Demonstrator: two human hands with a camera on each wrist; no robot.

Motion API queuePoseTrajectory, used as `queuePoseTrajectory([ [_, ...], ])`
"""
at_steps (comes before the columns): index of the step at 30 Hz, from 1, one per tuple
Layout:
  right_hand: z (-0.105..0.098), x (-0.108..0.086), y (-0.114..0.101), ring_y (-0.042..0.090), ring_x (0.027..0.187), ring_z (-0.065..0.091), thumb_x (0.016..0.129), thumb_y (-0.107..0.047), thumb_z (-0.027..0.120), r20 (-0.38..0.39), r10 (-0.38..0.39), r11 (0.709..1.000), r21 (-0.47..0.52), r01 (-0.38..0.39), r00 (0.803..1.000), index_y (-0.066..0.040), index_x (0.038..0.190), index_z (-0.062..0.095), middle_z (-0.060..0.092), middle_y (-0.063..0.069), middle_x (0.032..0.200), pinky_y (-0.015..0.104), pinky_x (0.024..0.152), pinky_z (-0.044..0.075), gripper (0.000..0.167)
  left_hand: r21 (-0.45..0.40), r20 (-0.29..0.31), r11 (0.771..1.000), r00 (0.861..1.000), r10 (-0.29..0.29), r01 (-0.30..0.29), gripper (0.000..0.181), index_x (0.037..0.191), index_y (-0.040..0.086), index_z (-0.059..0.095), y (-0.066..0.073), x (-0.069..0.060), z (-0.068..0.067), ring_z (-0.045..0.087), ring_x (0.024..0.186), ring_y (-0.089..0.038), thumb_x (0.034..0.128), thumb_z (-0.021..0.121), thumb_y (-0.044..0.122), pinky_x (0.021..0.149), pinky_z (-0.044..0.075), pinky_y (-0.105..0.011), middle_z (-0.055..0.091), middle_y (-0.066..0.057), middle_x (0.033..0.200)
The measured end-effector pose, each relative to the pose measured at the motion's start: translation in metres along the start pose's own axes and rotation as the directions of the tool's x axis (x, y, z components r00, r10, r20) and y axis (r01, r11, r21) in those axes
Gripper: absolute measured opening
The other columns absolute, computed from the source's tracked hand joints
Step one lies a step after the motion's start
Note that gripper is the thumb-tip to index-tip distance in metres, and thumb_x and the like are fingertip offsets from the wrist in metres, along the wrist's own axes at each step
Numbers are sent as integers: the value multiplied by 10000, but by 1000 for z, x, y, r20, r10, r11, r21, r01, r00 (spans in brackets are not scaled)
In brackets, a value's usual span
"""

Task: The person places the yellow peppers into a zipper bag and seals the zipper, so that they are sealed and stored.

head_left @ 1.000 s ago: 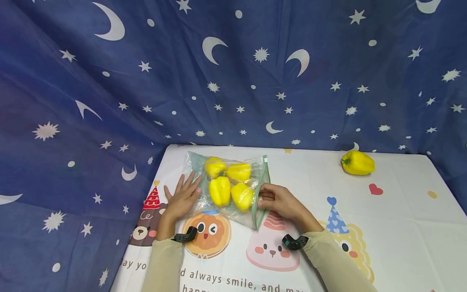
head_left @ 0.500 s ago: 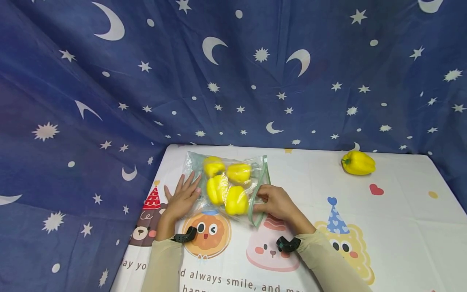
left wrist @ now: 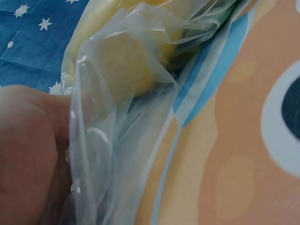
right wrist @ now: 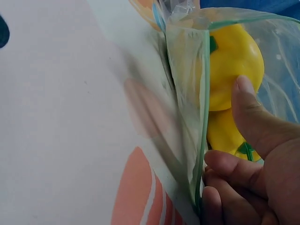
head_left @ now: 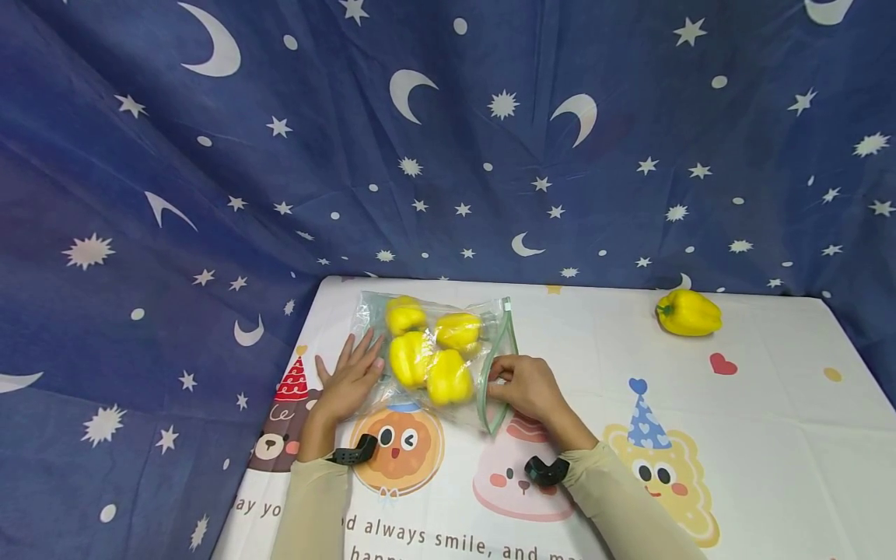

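A clear zip bag (head_left: 378,307) with a green edge lies on its side, several yellow peppers (head_left: 449,378) inside. On its closed left end rests my left hand (head_left: 348,385), fingers spread. The left wrist view has that hand (left wrist: 30,150) beside crumpled film (left wrist: 117,140). My right hand (head_left: 528,386) is at the bag's mouth on the right. In the right wrist view, the right hand's (right wrist: 262,164) thumb extends by a pepper (right wrist: 234,61) within the opening, apart from the bent fingers near the green rim (right wrist: 205,93); nothing is held between them.
Another yellow pepper (head_left: 689,313) lies at the back right of the table, outside the bag. The white tablecloth (head_left: 770,435) has printed cartoon figures and lettering. A blue curtain (head_left: 448,241) with moons and stars stands behind and to the left.
The lower peppers in the bag have shifted left, and the upper left one slightly up and left. My right hand has moved a little left. The left hand has stayed in place.
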State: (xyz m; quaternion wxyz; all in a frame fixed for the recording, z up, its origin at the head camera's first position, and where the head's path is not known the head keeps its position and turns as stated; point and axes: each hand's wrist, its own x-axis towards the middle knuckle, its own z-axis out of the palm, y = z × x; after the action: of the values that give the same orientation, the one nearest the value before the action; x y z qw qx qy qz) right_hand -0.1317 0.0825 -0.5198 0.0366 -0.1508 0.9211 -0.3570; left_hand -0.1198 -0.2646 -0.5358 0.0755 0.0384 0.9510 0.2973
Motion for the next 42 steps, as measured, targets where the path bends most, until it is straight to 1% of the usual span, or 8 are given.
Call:
queuePoseTrajectory([
  [6,3,0,-2,132,759,663,748,-285,799,-38,45,999,-19,-46,998,-263,679,733,769,-110,846,286,704,488,98,-39,0,999,1000,3,-3,593,1620,278,292,0,-1,-2,-27,1612,-301,1086,322,534,1088,-278,-730,144,49,1730],
  [14,7,4,-6,122,609,542,770,-296,797,-73,95,993,-67,-100,993,-249,609,719,687,-116,655,273,600,415,185,-113,-4,993,1000,18,-19,600,1629,261,262,-3,-1,-6,2,1612,-297,1089,352,506,1086,-292,-712,146,48,1729],
  [21,7,5,-10,147,584,525,777,-281,787,-76,148,985,-74,-154,986,-233,584,714,668,-100,623,277,548,382,213,-178,6,984,1000,12,-11,611,1639,275,217,-3,0,-8,-8,1613,-292,1088,355,502,1081,-319,-688,139,54,1730],
  [27,8,6,-11,151,523,496,802,-395,809,-91,154,982,-93,-163,984,-242,540,670,578,-105,514,278,485,338,334,-192,7,981,1000,4,-3,612,1641,283,205,-4,0,-8,10,1614,-280,1090,336,513,1085,-322,-678,144,73,1728],
  [31,8,7,-11,156,499,486,805,-475,805,-96,159,978,-117,-170,983,-238,522,642,543,-99,484,277,459,334,403,-207,-32,978,999,29,-35,605,1637,258,239,-5,0,-7,62,1608,-309,1090,370,482,1123,-278,-681,187,43,1721],
  [34,8,8,-11,160,511,484,801,-538,802,-99,175,973,-132,-188,980,-221,526,645,540,-86,486,283,467,352,448,-260,-95,959,992,86,-108,588,1623,191,298,-7,2,-4,121,1592,-362,1087,446,383,1215,-131,-663,251,-34,1705],
  [38,8,9,-12,164,519,491,789,-537,812,-88,197,968,-138,-207,977,-202,544,669,551,-68,495,295,473,381,439,-357,-171,915,976,136,-190,575,1590,109,369,-9,3,-2,179,1561,-417,1056,540,240,1240,98,-664,319,-128,1670],
  [42,7,10,-13,170,521,505,775,-454,828,-88,196,968,-144,-208,977,-198,569,705,581,-53,511,307,462,395,352,-419,-209,881,967,143,-221,573,1567,85,409,-11,4,0,220,1546,-413,1032,587,189,1235,132,-663,350,-155,1647],
])
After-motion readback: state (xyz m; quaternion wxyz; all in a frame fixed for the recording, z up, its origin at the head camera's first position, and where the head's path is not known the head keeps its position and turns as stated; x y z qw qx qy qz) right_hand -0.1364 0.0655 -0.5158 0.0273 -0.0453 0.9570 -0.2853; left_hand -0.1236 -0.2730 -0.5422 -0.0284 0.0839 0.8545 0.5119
